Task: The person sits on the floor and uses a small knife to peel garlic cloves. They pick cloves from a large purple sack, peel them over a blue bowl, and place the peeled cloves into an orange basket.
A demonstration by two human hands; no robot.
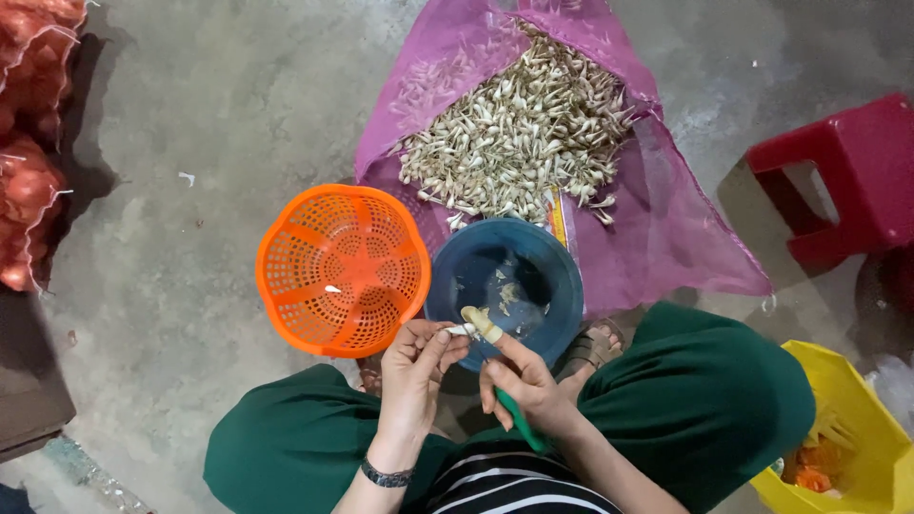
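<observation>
Your left hand [411,366] pinches a small white garlic clove [461,330] between thumb and fingertips, just over the near rim of the blue bowl [552,276]. Your right hand [526,385] is closed round a green-handled knife [519,419], its taped thumb [481,324] touching the clove. Left of the bowl, touching it, stands an orange basket [343,269]. Beyond the bowl, a heap of cloves [519,133] lies on a pink mesh sack [657,228].
</observation>
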